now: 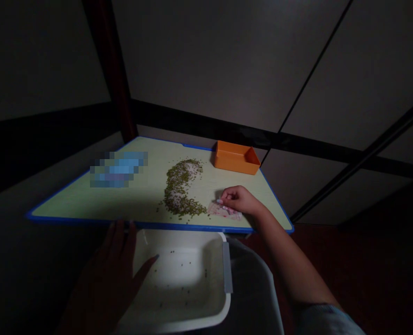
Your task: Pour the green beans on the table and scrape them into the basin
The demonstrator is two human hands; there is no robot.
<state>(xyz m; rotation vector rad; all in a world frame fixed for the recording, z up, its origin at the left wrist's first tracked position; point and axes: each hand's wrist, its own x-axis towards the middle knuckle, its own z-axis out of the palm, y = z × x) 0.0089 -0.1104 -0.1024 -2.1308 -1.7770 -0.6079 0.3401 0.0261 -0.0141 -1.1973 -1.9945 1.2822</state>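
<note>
From here I find most small green seeds (176,186) heaped mid-worktop (129,200), only scattered specks in the white basin (171,279) at six o'clock, my left grip (113,260) spread at eight, my right grip (240,200), fingers curled over pink patterned paper (215,209) at four, pinching what I cannot tell.

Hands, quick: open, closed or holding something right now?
Left hand: open, at the white tub.
Right hand: curled at the pink sheet; grip can't be told.
</note>
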